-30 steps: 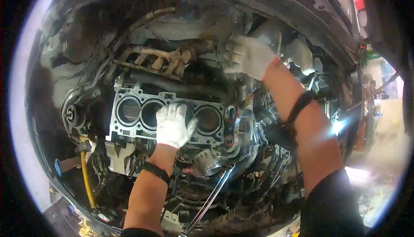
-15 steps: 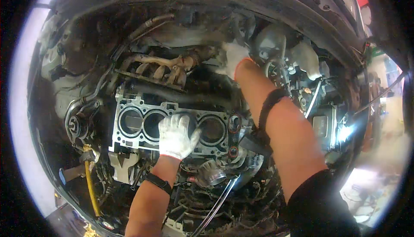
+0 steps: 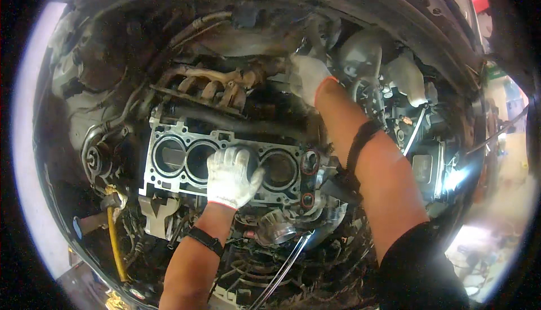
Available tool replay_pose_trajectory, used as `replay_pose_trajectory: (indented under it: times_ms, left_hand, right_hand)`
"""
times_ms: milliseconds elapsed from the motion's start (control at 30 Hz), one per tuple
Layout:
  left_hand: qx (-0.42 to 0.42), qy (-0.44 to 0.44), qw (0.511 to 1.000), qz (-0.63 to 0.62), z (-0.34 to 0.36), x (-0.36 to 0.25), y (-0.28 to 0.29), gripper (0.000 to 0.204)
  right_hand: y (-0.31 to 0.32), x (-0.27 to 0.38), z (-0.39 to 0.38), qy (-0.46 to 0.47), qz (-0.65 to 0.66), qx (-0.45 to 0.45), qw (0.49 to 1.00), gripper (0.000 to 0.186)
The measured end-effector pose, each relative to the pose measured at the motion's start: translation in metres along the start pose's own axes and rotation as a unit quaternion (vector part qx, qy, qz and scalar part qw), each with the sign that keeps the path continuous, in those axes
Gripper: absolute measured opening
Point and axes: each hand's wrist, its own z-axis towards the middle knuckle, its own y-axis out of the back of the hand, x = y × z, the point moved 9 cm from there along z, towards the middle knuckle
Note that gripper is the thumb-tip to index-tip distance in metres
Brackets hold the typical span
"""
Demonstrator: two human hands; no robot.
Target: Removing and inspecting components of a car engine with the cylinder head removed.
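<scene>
My left hand (image 3: 231,179), in a white knit glove with a red cuff, lies flat on the bare engine block (image 3: 169,185), fingers stretched and thumb out to the right. It covers one cylinder bore; open bores show on both sides of it. Farther off, my right hand (image 3: 310,79), gloved the same way, reaches in behind the block beside the end of the rusty exhaust manifold (image 3: 228,93). Its fingers curl downward and look closed. What they grip, if anything, is hidden; a small shiny piece shows just above the hand.
A shiny metal rod (image 3: 280,270) slants up from the near edge. A yellow-handled hammer (image 3: 115,242) rests at the left by a pulley (image 3: 97,160). Hoses, wiring and a lit work lamp (image 3: 453,177) crowd the right side. The car body edge curves around the bay.
My right hand has shifted slightly to the right and stays behind the block. The left hand keeps its place on the block. The view has tilted a little.
</scene>
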Motion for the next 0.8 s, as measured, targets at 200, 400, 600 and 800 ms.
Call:
replay_pose_trajectory:
  times_ms: [200, 400, 600, 800]
  left_hand:
    - [0.003, 0.004, 1.0, 0.007, -0.003, 0.004, 0.0, 0.055]
    - [0.0, 0.005, 1.0, 0.007, -0.005, 0.009, 0.0, 0.053]
    - [0.002, 0.001, 1.0, 0.002, -0.002, 0.007, 0.0, 0.051]
    - [-0.006, 0.001, 1.0, 0.007, -0.003, 0.005, 0.001, 0.05]
  right_hand:
    - [-0.02, 0.011, -0.017, -0.009, 0.045, 0.056, 0.997, 0.039]
    - [-0.01, 0.024, -0.019, -0.005, -0.003, -0.017, 1.0, 0.021]
    - [-0.018, 0.034, -0.024, -0.005, 0.003, 0.008, 1.0, 0.035]
    - [-0.014, 0.027, -0.007, -0.015, 0.005, 0.011, 1.0, 0.039]
